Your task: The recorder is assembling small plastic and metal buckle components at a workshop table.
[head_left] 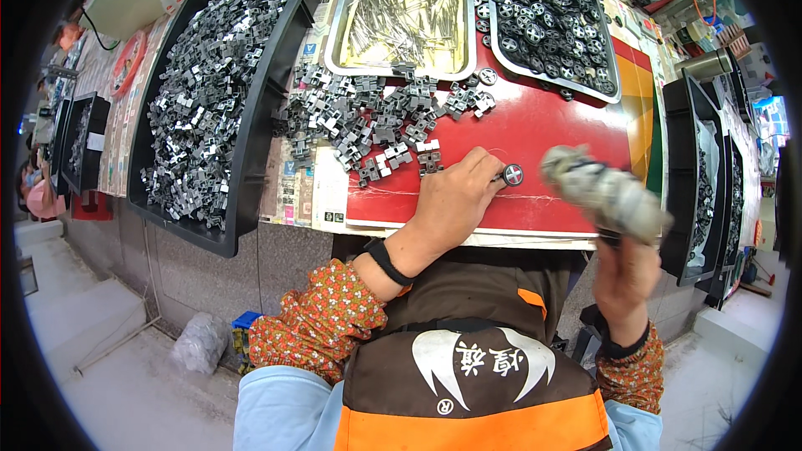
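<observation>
Left fingers, near angular metallic clips, pinched a round black wheel. Right fingers gripped a blurred, seemingly cloth-wrapped tool.

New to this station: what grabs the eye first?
The blurred, pale cloth-wrapped tool in the right hand, over the right side of the red board. Then the small black wheel with its pale cross at the fingertips of the left hand. Farther left, a big black bin full of small grey parts.
</observation>
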`<action>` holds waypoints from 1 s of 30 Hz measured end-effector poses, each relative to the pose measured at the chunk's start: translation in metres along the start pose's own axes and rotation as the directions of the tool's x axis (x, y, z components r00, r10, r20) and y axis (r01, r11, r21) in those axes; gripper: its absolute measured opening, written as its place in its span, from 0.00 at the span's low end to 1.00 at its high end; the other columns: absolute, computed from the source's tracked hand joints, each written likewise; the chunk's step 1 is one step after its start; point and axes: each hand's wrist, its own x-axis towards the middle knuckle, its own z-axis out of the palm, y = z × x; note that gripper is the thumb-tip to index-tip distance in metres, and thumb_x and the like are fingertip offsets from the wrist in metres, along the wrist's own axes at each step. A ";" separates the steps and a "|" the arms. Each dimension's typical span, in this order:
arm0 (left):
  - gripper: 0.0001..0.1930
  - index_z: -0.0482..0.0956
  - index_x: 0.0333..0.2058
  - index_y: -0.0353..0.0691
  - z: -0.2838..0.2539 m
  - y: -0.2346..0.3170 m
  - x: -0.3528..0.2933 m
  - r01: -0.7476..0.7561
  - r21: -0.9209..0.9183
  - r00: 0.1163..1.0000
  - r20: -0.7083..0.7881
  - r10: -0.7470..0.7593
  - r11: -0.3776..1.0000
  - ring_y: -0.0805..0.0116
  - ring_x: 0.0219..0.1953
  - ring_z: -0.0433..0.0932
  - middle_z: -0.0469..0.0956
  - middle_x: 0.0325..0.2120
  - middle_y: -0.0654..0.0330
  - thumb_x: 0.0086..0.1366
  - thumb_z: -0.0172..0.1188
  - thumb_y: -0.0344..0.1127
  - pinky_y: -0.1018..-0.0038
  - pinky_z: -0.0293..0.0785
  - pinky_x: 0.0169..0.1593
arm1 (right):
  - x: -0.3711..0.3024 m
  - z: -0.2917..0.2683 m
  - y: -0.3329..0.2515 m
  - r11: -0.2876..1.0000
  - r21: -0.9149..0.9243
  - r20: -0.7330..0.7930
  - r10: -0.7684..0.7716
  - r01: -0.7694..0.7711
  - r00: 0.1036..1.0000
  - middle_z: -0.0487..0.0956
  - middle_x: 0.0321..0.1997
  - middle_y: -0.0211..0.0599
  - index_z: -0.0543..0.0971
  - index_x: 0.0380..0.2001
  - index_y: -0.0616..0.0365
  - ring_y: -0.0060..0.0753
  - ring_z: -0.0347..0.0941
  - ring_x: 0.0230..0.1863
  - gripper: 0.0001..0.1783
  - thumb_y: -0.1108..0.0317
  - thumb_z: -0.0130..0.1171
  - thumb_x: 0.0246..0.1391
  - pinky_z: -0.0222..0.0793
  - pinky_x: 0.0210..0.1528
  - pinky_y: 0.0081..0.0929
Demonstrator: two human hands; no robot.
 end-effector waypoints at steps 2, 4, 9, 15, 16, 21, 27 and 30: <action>0.08 0.77 0.40 0.43 0.001 0.001 0.001 0.003 0.015 1.000 0.010 -0.003 1.000 0.56 0.32 0.82 0.76 0.35 0.60 0.65 0.67 0.33 0.64 0.77 0.30 | 0.001 0.017 -0.009 0.975 -0.097 0.265 0.220 -0.201 0.939 0.77 0.33 0.43 0.73 0.69 0.54 0.45 0.78 0.29 0.38 0.78 0.69 0.54 0.75 0.32 0.43; 0.08 0.77 0.40 0.43 0.001 -0.001 0.000 0.009 0.002 1.000 -0.002 -0.009 1.000 0.56 0.32 0.82 0.76 0.35 0.59 0.65 0.67 0.33 0.63 0.77 0.30 | -0.005 0.037 -0.003 0.971 -0.068 0.232 0.240 -0.231 0.943 0.69 0.27 0.39 0.73 0.71 0.48 0.42 0.72 0.24 0.39 0.77 0.69 0.55 0.71 0.30 0.46; 0.09 0.76 0.40 0.42 0.000 -0.002 -0.002 -0.004 -0.023 1.000 -0.003 0.004 1.000 0.54 0.33 0.82 0.76 0.36 0.59 0.64 0.67 0.32 0.62 0.77 0.30 | 0.008 0.020 0.003 0.974 -0.019 0.125 0.224 -0.224 0.966 0.79 0.38 0.44 0.71 0.70 0.58 0.47 0.79 0.33 0.37 0.80 0.67 0.56 0.76 0.35 0.42; 0.10 0.77 0.41 0.42 0.000 -0.001 0.000 0.011 -0.013 1.000 0.020 -0.010 1.000 0.54 0.33 0.82 0.76 0.36 0.59 0.64 0.67 0.32 0.62 0.77 0.31 | -0.006 0.024 -0.003 0.973 -0.041 0.196 0.231 -0.227 0.953 0.77 0.36 0.44 0.70 0.72 0.54 0.47 0.80 0.34 0.40 0.79 0.67 0.56 0.76 0.34 0.41; 0.09 0.77 0.41 0.42 0.000 -0.001 0.001 0.021 0.007 0.999 0.035 -0.021 1.000 0.54 0.33 0.82 0.76 0.36 0.59 0.64 0.67 0.32 0.62 0.77 0.30 | 0.000 0.029 -0.009 0.958 -0.128 0.319 0.286 -0.258 0.904 0.72 0.31 0.42 0.69 0.73 0.46 0.46 0.76 0.29 0.41 0.77 0.67 0.57 0.74 0.32 0.43; 0.08 0.81 0.42 0.42 -0.001 -0.002 0.000 0.016 -0.018 1.000 -0.010 -0.016 1.000 0.57 0.30 0.83 0.79 0.35 0.60 0.64 0.68 0.30 0.64 0.77 0.30 | 0.007 0.031 0.007 0.934 -0.003 0.190 0.351 -0.357 0.917 0.77 0.34 0.45 0.68 0.74 0.49 0.47 0.76 0.31 0.40 0.79 0.65 0.58 0.75 0.35 0.39; 0.09 0.79 0.42 0.42 0.001 -0.001 -0.002 0.014 -0.024 1.000 -0.004 -0.014 1.000 0.55 0.32 0.82 0.78 0.35 0.59 0.64 0.67 0.31 0.63 0.77 0.30 | 0.007 0.017 0.001 0.982 0.063 0.015 0.180 -0.180 0.984 0.80 0.41 0.50 0.69 0.71 0.60 0.48 0.78 0.33 0.39 0.83 0.65 0.56 0.76 0.35 0.36; 0.09 0.78 0.42 0.43 0.000 0.000 -0.001 0.012 -0.014 1.000 0.014 -0.012 1.000 0.54 0.33 0.82 0.77 0.36 0.59 0.65 0.67 0.32 0.62 0.77 0.31 | -0.001 0.023 -0.004 0.978 0.050 0.129 0.194 -0.202 0.972 0.76 0.33 0.45 0.70 0.72 0.52 0.47 0.76 0.27 0.41 0.80 0.68 0.54 0.73 0.30 0.42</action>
